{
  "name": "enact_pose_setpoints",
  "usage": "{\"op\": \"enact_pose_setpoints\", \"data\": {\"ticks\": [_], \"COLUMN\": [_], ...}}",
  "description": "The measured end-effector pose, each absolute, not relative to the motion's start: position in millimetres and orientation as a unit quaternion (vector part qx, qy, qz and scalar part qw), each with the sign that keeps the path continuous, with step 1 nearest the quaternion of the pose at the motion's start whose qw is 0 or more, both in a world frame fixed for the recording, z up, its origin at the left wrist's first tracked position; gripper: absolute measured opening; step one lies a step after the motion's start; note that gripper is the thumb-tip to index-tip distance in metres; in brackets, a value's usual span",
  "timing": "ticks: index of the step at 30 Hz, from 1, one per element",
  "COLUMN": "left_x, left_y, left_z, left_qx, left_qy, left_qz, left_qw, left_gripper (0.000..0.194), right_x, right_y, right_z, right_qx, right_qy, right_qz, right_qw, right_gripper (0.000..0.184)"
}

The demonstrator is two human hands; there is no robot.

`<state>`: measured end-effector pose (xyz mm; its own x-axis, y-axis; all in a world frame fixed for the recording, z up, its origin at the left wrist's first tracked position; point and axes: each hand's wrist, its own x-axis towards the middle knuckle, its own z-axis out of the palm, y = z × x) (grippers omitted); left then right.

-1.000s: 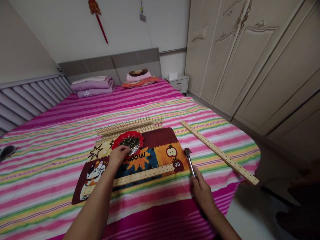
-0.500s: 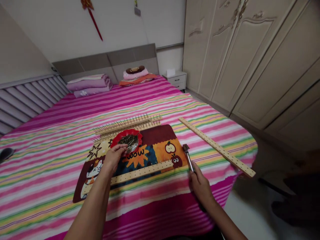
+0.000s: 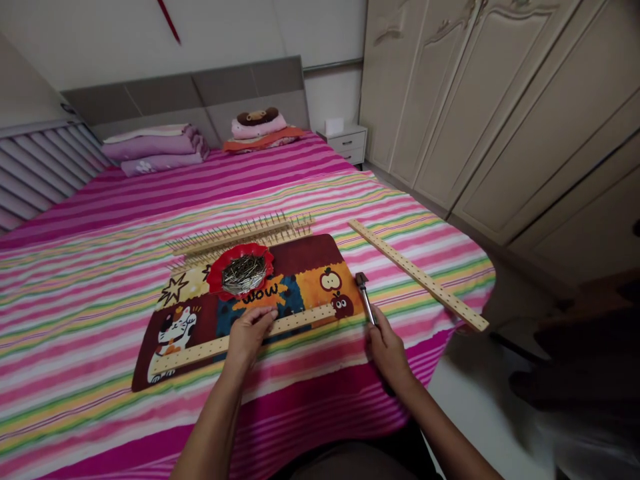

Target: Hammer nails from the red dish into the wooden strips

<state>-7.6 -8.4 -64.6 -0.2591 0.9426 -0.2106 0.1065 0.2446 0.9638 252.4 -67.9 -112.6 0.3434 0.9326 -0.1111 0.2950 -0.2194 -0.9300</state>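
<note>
My left hand (image 3: 253, 331) is over the middle of a pale wooden strip (image 3: 200, 351) with rows of holes. Thumb and forefinger are pinched at the strip, on a nail mostly hidden by the fingertips. Small nails stand in the strip to the right of the fingers. My right hand (image 3: 387, 347) grips a hammer (image 3: 367, 298), its head pointing away from me at the right edge of the printed mat (image 3: 307, 253). Behind my left hand, a red scalloped bowl (image 3: 214, 270) holds a heap of loose nails (image 3: 245, 273).
Behind the bowl lie wooden strips (image 3: 235, 239) bristling with upright nails. Another drilled strip (image 3: 417, 273) lies to the right, its near end at the bed's edge. Everything rests on a striped bedspread (image 3: 75, 320). A wardrobe (image 3: 450, 113) stands at the right.
My left hand has left the bowl and come back and right to the wooden strip, still pinched. My right hand keeps the hammer. The whole view has shifted slightly.
</note>
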Motion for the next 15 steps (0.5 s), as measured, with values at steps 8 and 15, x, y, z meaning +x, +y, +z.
{"op": "enact_pose_setpoints", "data": {"ticks": [8,15], "left_x": [0,5], "left_y": [-13,-13], "left_z": [-71,-74], "left_qx": [0.381,0.397], "left_qy": [0.636,0.640], "left_qz": [0.474,0.477], "left_qw": [0.475,0.454], "left_gripper": [0.044,0.041], "right_x": [253,253], "right_y": [-69,-67], "right_z": [-115,-120], "right_qx": [-0.691,-0.692], "right_qy": [-0.447,-0.448], "right_qz": [0.361,0.351], "right_qw": [0.439,0.444], "right_gripper": [0.058,0.059]}}
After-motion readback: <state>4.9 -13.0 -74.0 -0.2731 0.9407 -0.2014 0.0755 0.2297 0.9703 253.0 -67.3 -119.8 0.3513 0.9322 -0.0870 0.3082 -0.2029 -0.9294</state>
